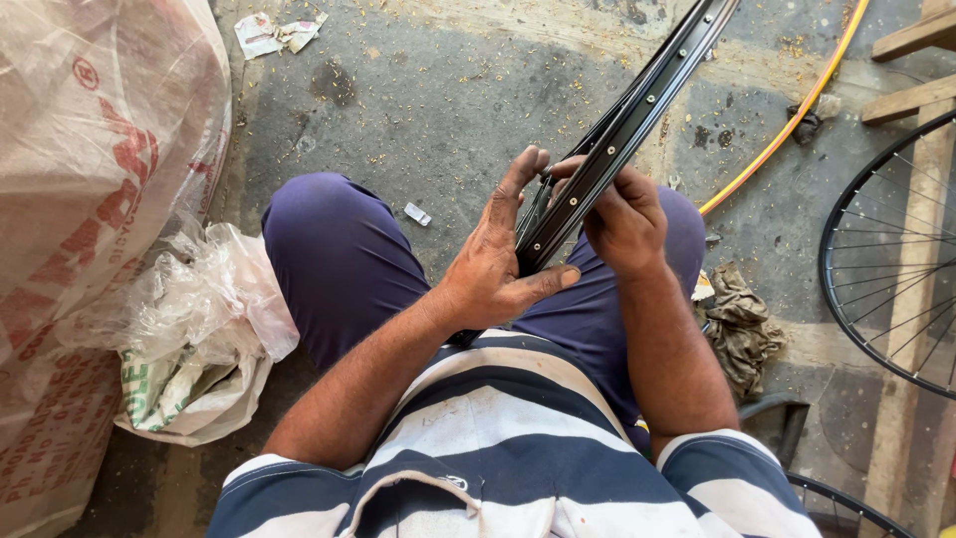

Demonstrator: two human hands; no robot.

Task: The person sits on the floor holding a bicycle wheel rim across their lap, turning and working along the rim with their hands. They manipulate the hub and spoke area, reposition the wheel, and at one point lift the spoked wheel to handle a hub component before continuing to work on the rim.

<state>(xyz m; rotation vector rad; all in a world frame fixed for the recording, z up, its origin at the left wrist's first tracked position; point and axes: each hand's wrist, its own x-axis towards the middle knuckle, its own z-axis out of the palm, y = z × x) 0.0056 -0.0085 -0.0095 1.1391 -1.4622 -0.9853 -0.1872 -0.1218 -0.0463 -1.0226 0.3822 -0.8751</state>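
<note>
Head view, looking down on a seated person. A bare black wheel rim (622,125), unspoked and with its row of small holes showing, runs edge-on from the lap at centre frame up to the top edge right of centre. The left hand (495,267) lies against the rim's left flank, fingers (520,179) extended and close together, thumb pressed along the lower rim: a bracing hold rather than a closed fist. The right hand (627,221) is curled around the rim from the right, its fingers clamped on the metal just below the upper holes.

Step in hand, as judged: the rim is being steadied and felt or inspected along its inner channel. Any further handling would call for turning the hoop through both hands while the lap keeps supporting it.

Edges and room: a large plastic sack (95,229) and crumpled clear plastic bag (204,299) crowd the left side. A spoked wheel (891,264) stands at the right edge, near a wooden frame (916,70); a yellow hose (787,120) crosses the upper right and a crumpled rag (739,324) lies beside the right knee. The concrete floor (428,100) ahead of the knees, at upper centre, carries only scraps and is the most open space for swinging the rim.
</note>
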